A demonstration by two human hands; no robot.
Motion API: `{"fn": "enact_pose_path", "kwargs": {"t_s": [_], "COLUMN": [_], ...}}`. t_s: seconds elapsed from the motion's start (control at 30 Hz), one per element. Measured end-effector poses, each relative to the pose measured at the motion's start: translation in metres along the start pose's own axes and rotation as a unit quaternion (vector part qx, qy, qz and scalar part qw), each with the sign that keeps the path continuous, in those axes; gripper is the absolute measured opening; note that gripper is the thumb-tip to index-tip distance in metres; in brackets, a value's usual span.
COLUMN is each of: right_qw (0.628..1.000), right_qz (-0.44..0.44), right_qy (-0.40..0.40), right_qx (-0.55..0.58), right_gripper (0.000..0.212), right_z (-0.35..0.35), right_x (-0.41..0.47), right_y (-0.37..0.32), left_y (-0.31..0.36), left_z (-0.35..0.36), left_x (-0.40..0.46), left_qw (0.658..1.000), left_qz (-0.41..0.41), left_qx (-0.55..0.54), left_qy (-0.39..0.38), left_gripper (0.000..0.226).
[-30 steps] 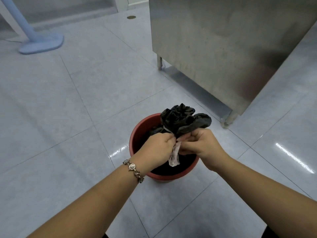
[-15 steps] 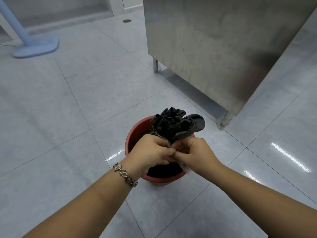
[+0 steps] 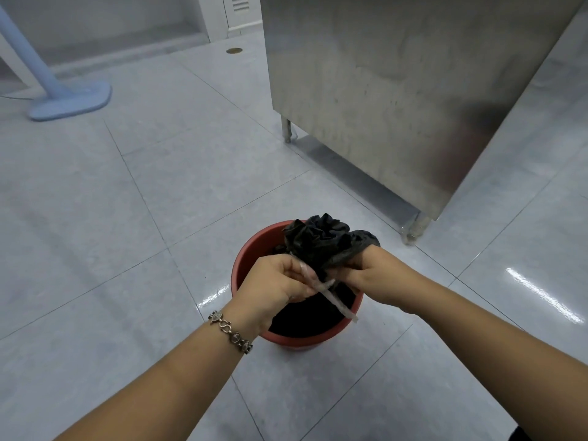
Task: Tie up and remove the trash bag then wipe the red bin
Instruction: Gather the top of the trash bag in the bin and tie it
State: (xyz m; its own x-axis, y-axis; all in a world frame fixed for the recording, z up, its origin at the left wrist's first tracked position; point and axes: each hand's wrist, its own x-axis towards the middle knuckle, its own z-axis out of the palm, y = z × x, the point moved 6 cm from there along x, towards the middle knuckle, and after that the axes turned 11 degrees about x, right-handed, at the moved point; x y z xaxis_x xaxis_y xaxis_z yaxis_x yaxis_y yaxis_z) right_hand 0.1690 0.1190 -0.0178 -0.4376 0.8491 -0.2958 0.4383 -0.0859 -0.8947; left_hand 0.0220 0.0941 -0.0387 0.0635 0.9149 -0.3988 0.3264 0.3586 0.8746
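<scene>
A round red bin (image 3: 251, 249) stands on the grey tiled floor, lined with a black trash bag (image 3: 321, 240) whose mouth is bunched into a ruffled top above the rim. A pale plastic tie strip (image 3: 334, 300) wraps the bag's neck, its loose end hanging over the bin's dark inside. My left hand (image 3: 273, 284), with a bracelet at the wrist, pinches the strip at the left of the neck. To the right, my right hand (image 3: 378, 275) grips the gathered neck of the bag just under the ruffle.
A tall stainless steel cabinet (image 3: 413, 90) on short legs stands close behind and right of the bin. A light blue stand base (image 3: 70, 101) with a slanted pole sits on the floor at far left. A small round floor drain (image 3: 234, 51) lies farther back.
My hands were pressed together at the bag's neck; now they have drawn apart, the left pulling the strip out leftward. The view has shifted slightly.
</scene>
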Motion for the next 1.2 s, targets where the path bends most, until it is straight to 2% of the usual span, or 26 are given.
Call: {"fn": "enact_pose_path", "kwargs": {"t_s": [0.1,0.2,0.3,0.4,0.5,0.6,0.7,0.8,0.87,0.97,1.03,1.13,1.2], "right_qw": [0.999,0.999,0.998,0.995,0.990,0.994,0.981,0.981,0.984,0.985,0.984,0.985,0.990], "right_qz": [0.009,0.016,0.031,0.041,0.090,0.100,0.036,0.006,0.036,0.088,0.112,0.085,0.029], "right_qy": [-0.008,-0.023,-0.053,-0.072,-0.062,-0.046,-0.060,-0.080,-0.092,-0.106,-0.123,-0.110,-0.049], "right_qx": [0.033,0.029,0.010,0.048,0.084,-0.030,-0.179,-0.178,-0.149,-0.099,-0.059,-0.098,-0.132], "right_gripper": [0.009,0.031,0.035,0.014,0.023,0.023,0.030,0.026,0.024,0.044,0.045,0.039,0.032], "right_z": [0.001,0.002,0.004,0.007,0.007,0.007,0.012,0.013,0.011,0.011,0.015,0.019,0.015], "right_x": [0.006,0.008,0.010,0.014,0.019,0.023,0.025,0.023,0.023,0.021,0.020,0.022,0.025], "right_y": [0.000,-0.006,-0.008,-0.009,-0.001,0.001,-0.004,-0.009,-0.004,0.002,0.004,-0.001,-0.008], "left_y": [0.003,0.001,0.000,-0.002,-0.004,-0.002,-0.002,-0.004,-0.005,-0.005,-0.008,-0.010,-0.009], "left_z": [0.000,-0.002,-0.007,-0.014,-0.015,-0.011,-0.011,-0.009,-0.006,-0.005,-0.008,-0.008,-0.006], "left_x": [-0.002,-0.003,-0.004,-0.002,-0.003,-0.005,-0.003,-0.003,-0.004,-0.004,0.000,0.004,0.005], "left_qw": [0.998,0.996,0.993,0.991,0.988,0.982,0.977,0.976,0.976,0.976,0.976,0.984,0.990], "left_qz": [0.036,0.049,0.050,0.050,0.063,0.077,0.086,0.095,0.102,0.108,0.112,0.098,0.067], "left_qx": [0.023,0.034,0.034,0.021,0.040,0.100,0.123,0.135,0.131,0.111,0.093,0.050,-0.018], "left_qy": [0.037,0.072,0.104,0.126,0.136,0.143,0.150,0.145,0.140,0.153,0.162,0.143,0.120], "left_gripper": [0.031,0.029,0.033,0.036,0.037,0.038,0.041,0.042,0.041,0.041,0.041,0.037,0.031]}}
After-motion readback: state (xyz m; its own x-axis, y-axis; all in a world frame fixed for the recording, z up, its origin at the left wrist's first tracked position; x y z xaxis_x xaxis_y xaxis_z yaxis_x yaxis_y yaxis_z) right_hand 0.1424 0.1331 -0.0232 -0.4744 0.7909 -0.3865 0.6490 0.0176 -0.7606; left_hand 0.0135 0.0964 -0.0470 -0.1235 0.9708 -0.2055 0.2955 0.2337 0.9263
